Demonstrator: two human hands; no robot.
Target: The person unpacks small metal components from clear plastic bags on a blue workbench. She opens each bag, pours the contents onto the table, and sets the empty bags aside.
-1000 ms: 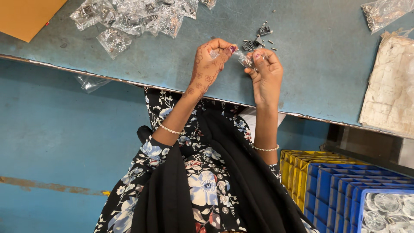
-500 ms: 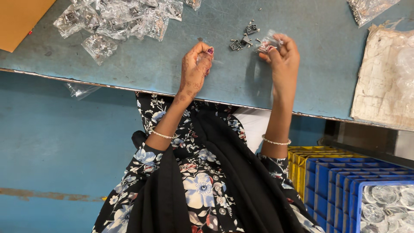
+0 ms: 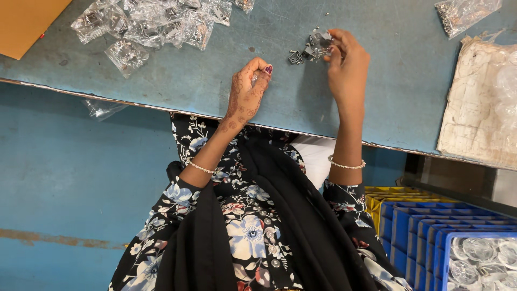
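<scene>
My right hand reaches out over the blue-grey table, its fingertips pinched on a small metal part at the right edge of a little heap of small metal parts. My left hand rests nearer the table's front edge, about a hand's width left of the heap. Its fingers are curled together, and I see nothing clearly held in them. Both wrists wear thin bangles.
Several small clear bags with metal parts lie at the far left, and one more clear bag at the far right. An orange board is at the left corner, a worn white slab at the right. Blue and yellow trays stand below.
The hands were together on a small clear bag; they have parted. My right hand moved out to the heap of metal parts, and my left hand drew back toward the table edge.
</scene>
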